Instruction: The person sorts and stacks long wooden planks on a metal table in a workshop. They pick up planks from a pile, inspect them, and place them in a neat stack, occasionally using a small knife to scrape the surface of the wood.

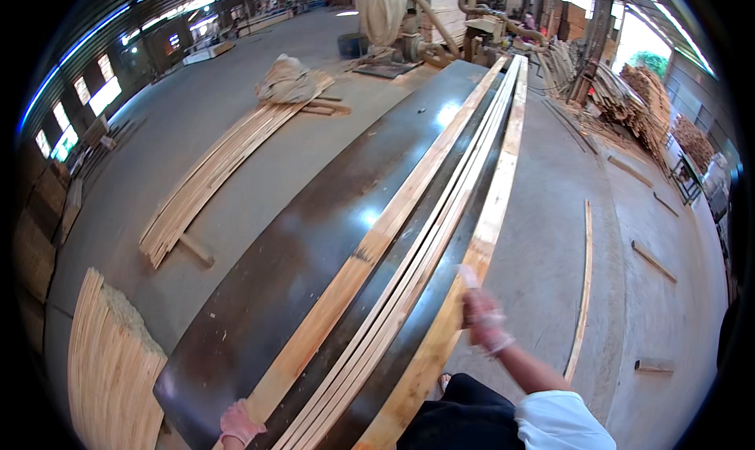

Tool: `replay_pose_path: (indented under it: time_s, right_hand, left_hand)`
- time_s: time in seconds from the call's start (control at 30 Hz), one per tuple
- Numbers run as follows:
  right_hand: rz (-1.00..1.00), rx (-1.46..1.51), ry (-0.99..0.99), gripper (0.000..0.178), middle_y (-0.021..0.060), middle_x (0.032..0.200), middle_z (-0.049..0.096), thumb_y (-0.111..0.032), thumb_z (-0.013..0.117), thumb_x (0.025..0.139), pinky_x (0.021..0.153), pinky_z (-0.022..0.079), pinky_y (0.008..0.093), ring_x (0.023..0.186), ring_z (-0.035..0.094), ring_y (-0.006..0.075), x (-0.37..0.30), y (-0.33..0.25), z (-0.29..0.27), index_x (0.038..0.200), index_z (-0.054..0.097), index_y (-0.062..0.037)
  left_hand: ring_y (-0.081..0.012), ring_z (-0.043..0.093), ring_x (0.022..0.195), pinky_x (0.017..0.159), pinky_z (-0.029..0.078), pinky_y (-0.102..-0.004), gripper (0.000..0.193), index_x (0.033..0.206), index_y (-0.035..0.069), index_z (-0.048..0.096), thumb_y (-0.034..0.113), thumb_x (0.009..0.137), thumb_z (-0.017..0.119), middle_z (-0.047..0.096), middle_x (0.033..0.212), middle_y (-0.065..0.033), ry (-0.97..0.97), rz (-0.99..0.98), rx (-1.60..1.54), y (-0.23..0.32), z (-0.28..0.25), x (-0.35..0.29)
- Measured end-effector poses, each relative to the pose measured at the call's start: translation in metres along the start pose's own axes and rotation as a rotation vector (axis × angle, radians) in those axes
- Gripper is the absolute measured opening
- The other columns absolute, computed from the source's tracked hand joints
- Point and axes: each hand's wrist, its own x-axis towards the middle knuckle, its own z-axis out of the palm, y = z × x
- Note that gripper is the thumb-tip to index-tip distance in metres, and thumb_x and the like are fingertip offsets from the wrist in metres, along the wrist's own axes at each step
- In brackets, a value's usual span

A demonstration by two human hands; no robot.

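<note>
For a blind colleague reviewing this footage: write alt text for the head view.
A person's gloved left hand rests on a long pale wooden plank lying on a long dark table, while the right hand, blurred, hovers beside another plank at the table's right edge. More timber stacks lie on the concrete workshop floor.

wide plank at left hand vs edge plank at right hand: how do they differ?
The wide pale wood plank lies flat on the long dark panel; the left hand rests at its near end. The pale edge plank runs along the panel's right rim, beside the blurred right hand, which holds a small pale piece. Both are long, light, unpainted wood, running the same way.
</note>
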Motion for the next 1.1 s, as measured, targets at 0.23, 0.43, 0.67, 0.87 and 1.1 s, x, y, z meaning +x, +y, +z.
replay_pose_path:
  time_s: [0.23, 0.43, 0.67, 0.87, 1.1]
  right_hand:
    - [0.41, 0.126, 1.021, 0.026, 0.0036, 0.065, 0.048, -0.036, 0.058, 0.097, 0.047, 0.041, 0.0393, 0.054, 0.05, 0.0203, -0.079, 0.085, -0.333, 0.104, 0.061, -0.0113]
    - [1.201, -0.351, 0.946, 0.018, 0.01, 0.068, 0.058, -0.027, 0.059, 0.095, 0.051, 0.047, 0.0452, 0.062, 0.061, 0.0293, -0.199, 0.198, -0.436, 0.101, 0.063, -0.0107]
    - [1.083, -0.291, 0.667, 0.017, 0.0114, 0.07, 0.06, -0.015, 0.06, 0.092, 0.052, 0.047, 0.045, 0.065, 0.063, 0.0306, -0.031, 0.205, -0.509, 0.109, 0.061, -0.0122]
    - [0.686, -0.472, 0.233, 0.03, 0.0091, 0.066, 0.055, -0.015, 0.061, 0.091, 0.047, 0.043, 0.0414, 0.056, 0.059, 0.0244, 0.264, 0.048, -0.523, 0.12, 0.053, -0.011]
    - [0.489, -0.663, 0.34, 0.031, 0.0086, 0.068, 0.059, -0.024, 0.062, 0.092, 0.051, 0.046, 0.0409, 0.056, 0.06, 0.0236, 0.455, 0.032, -0.627, 0.119, 0.058, -0.0105]
  left_hand:
    - [-0.032, 0.056, 0.132, 0.109, 0.048, -0.0417, 0.092, 0.14, 0.01, 0.053, 0.045, 0.064, 0.091, 0.054, 0.145, -0.0159, 0.264, 0.208, 0.028, 0.096, -0.064, 0.055]
    - [-0.033, 0.051, 0.137, 0.113, 0.044, -0.0423, 0.084, 0.139, 0.009, 0.055, 0.042, 0.07, 0.089, 0.053, 0.147, -0.0153, 0.412, 0.403, -0.196, 0.312, -0.142, 0.084]
    - [-0.0335, 0.044, 0.143, 0.12, 0.036, -0.042, 0.078, 0.145, 0.015, 0.054, 0.052, 0.081, 0.078, 0.048, 0.154, -0.0144, 0.469, 0.52, -0.232, 0.567, -0.218, 0.159]
    - [-0.0303, 0.049, 0.14, 0.118, 0.039, -0.0414, 0.072, 0.141, 0.014, 0.059, 0.05, 0.082, 0.078, 0.05, 0.153, -0.012, 0.462, 0.702, -0.213, 0.767, -0.339, 0.154]
    - [-0.0293, 0.047, 0.142, 0.119, 0.039, -0.0411, 0.075, 0.143, 0.014, 0.058, 0.052, 0.081, 0.078, 0.049, 0.155, -0.0116, 0.409, 0.712, -0.163, 0.934, -0.436, 0.244]
